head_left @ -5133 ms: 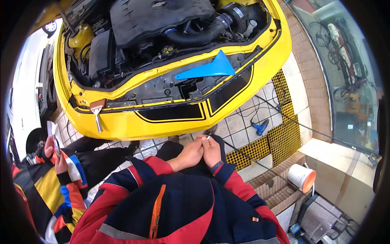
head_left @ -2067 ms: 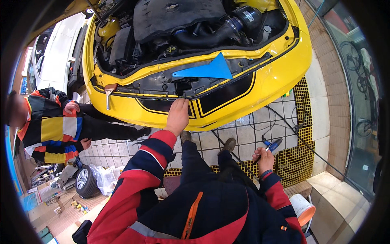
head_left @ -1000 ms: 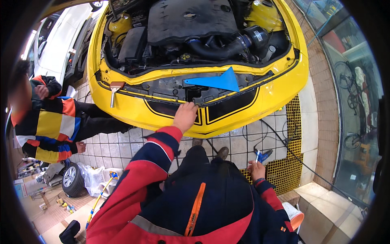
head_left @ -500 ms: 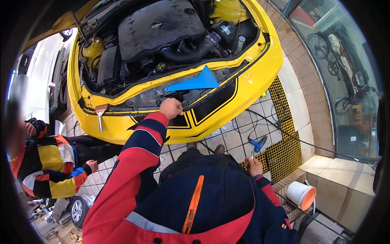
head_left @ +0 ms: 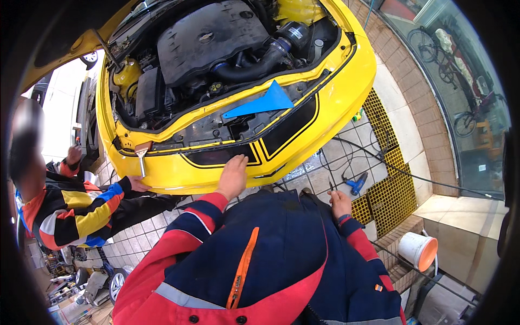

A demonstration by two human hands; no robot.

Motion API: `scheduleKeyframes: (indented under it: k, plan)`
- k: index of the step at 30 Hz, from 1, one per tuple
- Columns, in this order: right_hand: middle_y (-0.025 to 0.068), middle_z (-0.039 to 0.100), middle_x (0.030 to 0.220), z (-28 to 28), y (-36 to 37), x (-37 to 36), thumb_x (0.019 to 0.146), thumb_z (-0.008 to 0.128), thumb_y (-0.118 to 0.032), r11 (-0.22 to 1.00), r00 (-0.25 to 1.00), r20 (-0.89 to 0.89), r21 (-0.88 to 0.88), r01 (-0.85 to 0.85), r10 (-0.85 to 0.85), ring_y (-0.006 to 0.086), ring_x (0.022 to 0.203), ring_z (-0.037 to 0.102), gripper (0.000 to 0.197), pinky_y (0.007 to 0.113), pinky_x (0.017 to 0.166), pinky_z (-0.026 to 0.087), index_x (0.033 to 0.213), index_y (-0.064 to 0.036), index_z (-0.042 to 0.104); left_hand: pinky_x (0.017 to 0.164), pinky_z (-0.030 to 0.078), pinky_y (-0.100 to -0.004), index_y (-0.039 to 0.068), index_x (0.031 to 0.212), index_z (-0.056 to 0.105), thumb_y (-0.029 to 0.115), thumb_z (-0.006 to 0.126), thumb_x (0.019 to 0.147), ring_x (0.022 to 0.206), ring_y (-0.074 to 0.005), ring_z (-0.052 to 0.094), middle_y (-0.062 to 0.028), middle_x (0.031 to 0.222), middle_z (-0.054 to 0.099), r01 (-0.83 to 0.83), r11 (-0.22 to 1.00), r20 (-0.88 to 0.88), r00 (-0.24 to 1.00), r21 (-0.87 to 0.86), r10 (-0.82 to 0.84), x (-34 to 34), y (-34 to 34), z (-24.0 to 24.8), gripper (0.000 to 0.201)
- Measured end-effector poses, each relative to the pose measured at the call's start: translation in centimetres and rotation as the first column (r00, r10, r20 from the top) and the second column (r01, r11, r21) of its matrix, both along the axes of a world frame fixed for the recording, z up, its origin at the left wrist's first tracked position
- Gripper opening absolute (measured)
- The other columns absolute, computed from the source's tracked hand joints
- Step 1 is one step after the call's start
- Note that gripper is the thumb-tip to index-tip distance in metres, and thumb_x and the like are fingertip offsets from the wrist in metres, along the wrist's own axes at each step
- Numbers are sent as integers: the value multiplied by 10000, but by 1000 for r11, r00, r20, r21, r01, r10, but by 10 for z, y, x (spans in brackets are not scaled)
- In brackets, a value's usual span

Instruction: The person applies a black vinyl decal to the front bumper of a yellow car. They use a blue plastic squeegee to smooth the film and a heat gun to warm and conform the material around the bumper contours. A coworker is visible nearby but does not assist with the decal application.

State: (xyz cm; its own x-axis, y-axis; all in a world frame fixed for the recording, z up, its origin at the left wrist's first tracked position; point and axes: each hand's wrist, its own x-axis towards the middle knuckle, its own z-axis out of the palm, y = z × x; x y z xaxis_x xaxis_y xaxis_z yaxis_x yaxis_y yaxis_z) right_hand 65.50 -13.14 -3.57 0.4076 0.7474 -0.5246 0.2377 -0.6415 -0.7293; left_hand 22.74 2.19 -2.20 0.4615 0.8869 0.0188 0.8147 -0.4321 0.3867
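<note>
A yellow car's front bumper (head_left: pixel 179 184) with glossy black panels edged by thin black lines spans the view ahead of me. My left hand (head_left: pixel 234 177) lies with its fingers stretched out at the lower edge of the left black panel (head_left: pixel 216 155), seemingly touching it. Low at my right side, my right hand (head_left: pixel 340 203) is closed around a slim, pen-like tool (head_left: pixel 331 184) whose tip points up; its exact kind is too small to tell. A blue wedge-shaped squeegee (head_left: pixel 265 103) and a wooden-handled flat brush (head_left: pixel 142 154) rest on the car's front edge.
A co-worker in a multicoloured jacket (head_left: pixel 81 208) stands at the left, one hand on the bumper. On the tiled floor lie a blue heat gun (head_left: pixel 356 184) and black cables beside yellow grating (head_left: pixel 392 189). A white bucket (head_left: pixel 414 249) stands right. The engine cover (head_left: pixel 211 40) is exposed.
My left hand has come down from the bumper's upper edge and its fingers have straightened. The co-worker has moved nearer and put a hand on the bumper. My right hand still holds the slim tool.
</note>
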Motion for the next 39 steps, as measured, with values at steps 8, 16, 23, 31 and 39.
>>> scheduleKeyframes:
  k: [8, 16, 23, 31, 39]
  plan:
    - [55, 722, 744, 29, 41, -20, 1110, 614, -325, 986, 982, 135, 83, -144, 132, 142, 686, 653, 334, 327, 657, 507, 1134, -17, 741, 1332, 268, -523, -78, 1597, 426, 84, 627, 895, 1584, -429, 362, -268, 1674, 408, -67, 992, -193, 977, 104, 86, 30, 10, 3, 747]
    - [101, 739, 739, 10, 7, 34, 964, 554, -179, 992, 986, 115, -60, -114, 120, 205, 696, 715, 324, 358, 658, 546, 1108, -38, 808, 1297, 292, -496, -58, 1533, 518, 108, 635, 888, 1516, -368, 450, -218, 1522, 554, -166, 974, -136, 973, 154, 187, 39, 29, 8, 676]
    - [152, 810, 971, -65, -97, 123, 1021, 660, -309, 624, 648, 261, -656, -424, 715, 286, 898, 770, 348, 424, 835, 595, 1224, -61, 796, 1244, 326, -501, -62, 1487, 552, 118, 625, 875, 1450, -356, 494, -200, 1470, 580, -202, 970, -115, 969, 134, 218, 45, 37, 14, 643]
    - [140, 790, 1080, 0, -153, 81, 1014, 670, -236, 839, 915, 48, -422, -344, 399, 266, 988, 749, 351, 405, 905, 577, 1292, -34, 746, 1339, 226, -518, -36, 1623, 419, 77, 605, 878, 1600, -395, 355, -238, 1651, 448, -269, 963, -11, 963, 3, 269, 44, 18, 20, 776]
    - [128, 771, 1189, 26, -151, 41, 1007, 679, -162, 896, 952, -50, -327, -302, 303, 247, 1079, 728, 385, 385, 975, 559, 1360, -8, 697, 1309, 253, -587, -3, 1553, 505, 76, 662, 858, 1566, -412, 378, -223, 1608, 477, -369, 928, -70, 928, -55, 365, -4, -18, 28, 718]
